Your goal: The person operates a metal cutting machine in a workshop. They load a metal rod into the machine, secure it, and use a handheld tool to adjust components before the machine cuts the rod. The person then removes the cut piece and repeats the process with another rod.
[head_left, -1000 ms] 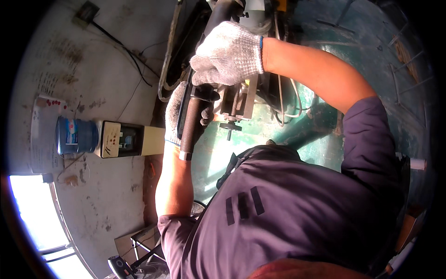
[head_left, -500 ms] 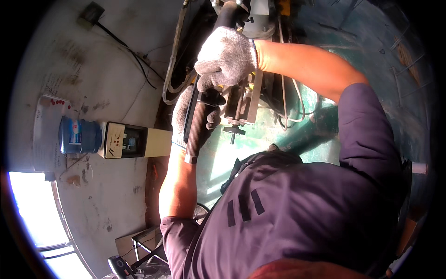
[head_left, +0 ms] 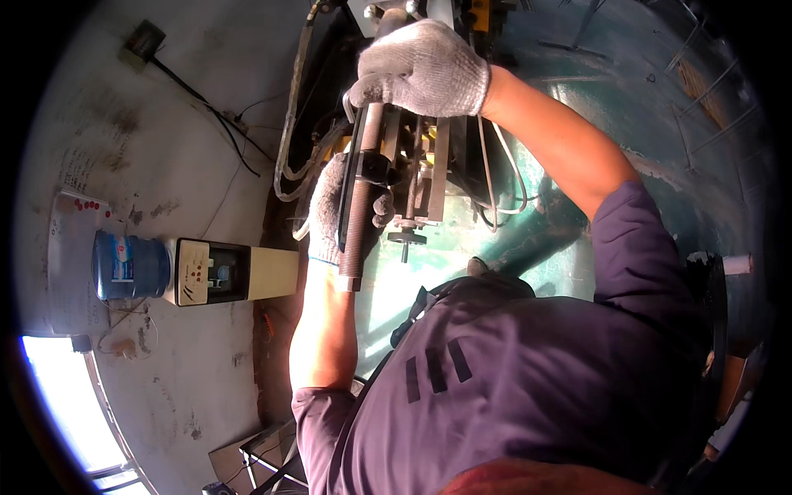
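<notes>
Threaded rod [head_left: 355, 235]: held in front of the torso, its lower end seen over the left forearm
Long axis: pointed away from the body, tipped slightly right
Left gloved hand [head_left: 327, 202]: wrapped around the threaded rod
Dark collar [head_left: 373, 167]: seated between both hands, nearer the left
Right gloved hand [head_left: 425, 70]: curled over the smooth upper shaft [head_left: 373, 125]; whether it is gripped cannot be told

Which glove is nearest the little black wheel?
The left glove, gripping the threaded rod. It is just up and left of the black handwheel, while the right glove is higher in the picture.
</notes>
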The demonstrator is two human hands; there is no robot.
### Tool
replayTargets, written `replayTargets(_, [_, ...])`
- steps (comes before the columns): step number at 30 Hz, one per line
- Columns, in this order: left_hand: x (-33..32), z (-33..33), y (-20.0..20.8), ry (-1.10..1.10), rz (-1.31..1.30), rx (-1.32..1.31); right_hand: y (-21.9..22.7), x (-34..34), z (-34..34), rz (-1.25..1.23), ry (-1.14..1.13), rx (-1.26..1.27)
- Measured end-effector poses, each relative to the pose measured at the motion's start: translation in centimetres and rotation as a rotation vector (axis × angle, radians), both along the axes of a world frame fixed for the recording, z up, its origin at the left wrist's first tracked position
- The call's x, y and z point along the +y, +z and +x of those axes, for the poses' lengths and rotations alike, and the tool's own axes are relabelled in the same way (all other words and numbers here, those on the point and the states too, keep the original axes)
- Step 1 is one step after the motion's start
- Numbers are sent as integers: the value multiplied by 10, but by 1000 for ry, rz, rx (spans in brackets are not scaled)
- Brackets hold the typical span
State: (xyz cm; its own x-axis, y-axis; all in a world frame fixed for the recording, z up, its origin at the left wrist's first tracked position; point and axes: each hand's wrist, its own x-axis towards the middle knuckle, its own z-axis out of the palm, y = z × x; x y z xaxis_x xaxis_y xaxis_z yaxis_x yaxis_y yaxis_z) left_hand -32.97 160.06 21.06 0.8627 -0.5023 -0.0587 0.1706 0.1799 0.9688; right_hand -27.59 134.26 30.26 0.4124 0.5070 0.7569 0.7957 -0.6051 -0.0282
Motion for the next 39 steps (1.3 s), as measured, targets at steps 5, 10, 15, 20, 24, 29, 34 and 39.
replayTargets(5, [-7,-8,17,1,-362,383,-9,2,-41,45,-88,157])
replayTargets(10, [-5,-3,8,-64,-353,310,-30,6,-70,215,-219,250])
replayTargets(15, [-4,-11,13,-76,-490,435,-60,31,-92,577,-220,592])
replayTargets(20, [-2,-11,7,-108,-641,564,-82,49,-97,758,-144,652])
replayTargets(24, [-1,-6,-6,-151,-666,504,-85,51,-99,779,-124,645])
replayTargets(29, [0,-10,-9,-21,79,-291,-101,64,-101,959,-63,842])
replayTargets(34, [-9,-13,-2,-137,-512,328,-104,68,-107,954,-87,798])
replayTargets(39, [-7,-3,-19,-81,-706,514,-102,62,-118,993,-89,854])
